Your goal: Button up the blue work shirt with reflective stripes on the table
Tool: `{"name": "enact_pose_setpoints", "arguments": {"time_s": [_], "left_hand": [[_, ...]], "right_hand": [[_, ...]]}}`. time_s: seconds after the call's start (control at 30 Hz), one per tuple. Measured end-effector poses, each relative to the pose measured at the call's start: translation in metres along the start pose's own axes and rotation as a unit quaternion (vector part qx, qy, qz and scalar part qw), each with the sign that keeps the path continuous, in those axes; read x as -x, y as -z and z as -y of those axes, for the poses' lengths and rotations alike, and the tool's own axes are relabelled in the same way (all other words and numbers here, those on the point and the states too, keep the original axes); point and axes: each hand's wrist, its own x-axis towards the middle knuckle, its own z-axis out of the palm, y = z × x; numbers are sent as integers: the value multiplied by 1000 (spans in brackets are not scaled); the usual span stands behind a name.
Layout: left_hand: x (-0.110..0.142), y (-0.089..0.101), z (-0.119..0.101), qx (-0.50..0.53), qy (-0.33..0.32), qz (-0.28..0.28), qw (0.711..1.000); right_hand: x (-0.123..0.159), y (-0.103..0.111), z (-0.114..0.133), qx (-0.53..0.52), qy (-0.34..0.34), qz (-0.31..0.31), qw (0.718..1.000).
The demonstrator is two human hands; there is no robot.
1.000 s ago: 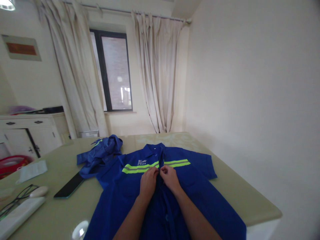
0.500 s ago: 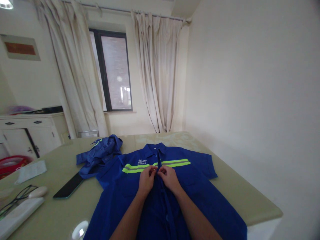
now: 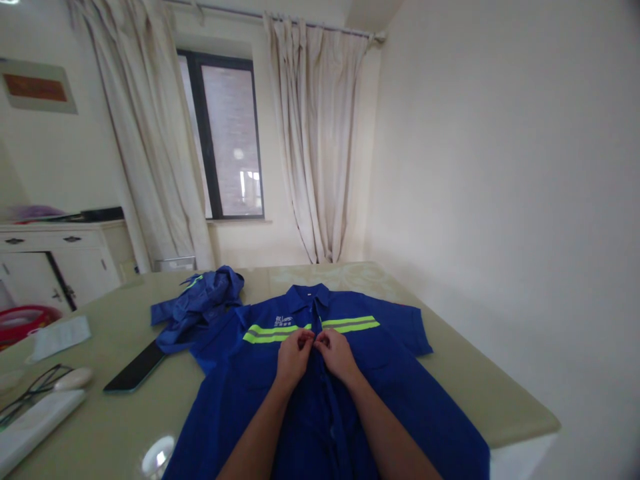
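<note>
A blue short-sleeved work shirt (image 3: 395, 387) lies spread on the table, its collar pointing away from me. A yellow-green reflective stripe crosses the chest, with a pale logo above it on the left. At the front placket, just below the stripe, my left hand (image 3: 294, 357) pinches the left edge of the cloth. My right hand (image 3: 336, 353) pinches the opposite edge, fingertips almost meeting the left ones. Any button between the fingers is too small to make out. Above the hands the placket gapes slightly.
A crumpled blue garment (image 3: 205, 303) lies left of the shirt on the table (image 3: 500, 400). Nearby are a black phone (image 3: 134, 368), eyeglasses (image 3: 37, 390), a white mouse (image 3: 73, 379), a long white object (image 3: 40, 427) and a pale sheet (image 3: 61, 339). A wall rises to the right.
The view has shifted slightly. Both hands stay at the placket, pinching the cloth in nearly the same spot, with fingertips a little closer together.
</note>
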Motion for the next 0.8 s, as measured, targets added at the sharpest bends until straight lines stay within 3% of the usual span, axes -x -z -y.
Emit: {"name": "enact_pose_setpoints", "arguments": {"time_s": [0.27,0.47,0.6,0.8], "left_hand": [[1,-2,-3,-41,2,-10,999],[5,1,-12,-102,-63,22,993],[9,1,-21,-172,-58,33,983],[8,-1,-24,-276,-46,45,959]], "right_hand": [[-10,-2,-5,-58,-68,11,996],[-19,0,-9,-95,-96,40,990],[-20,-2,-11,-91,-115,65,987],[-12,0,-7,-51,-90,13,995]]}}
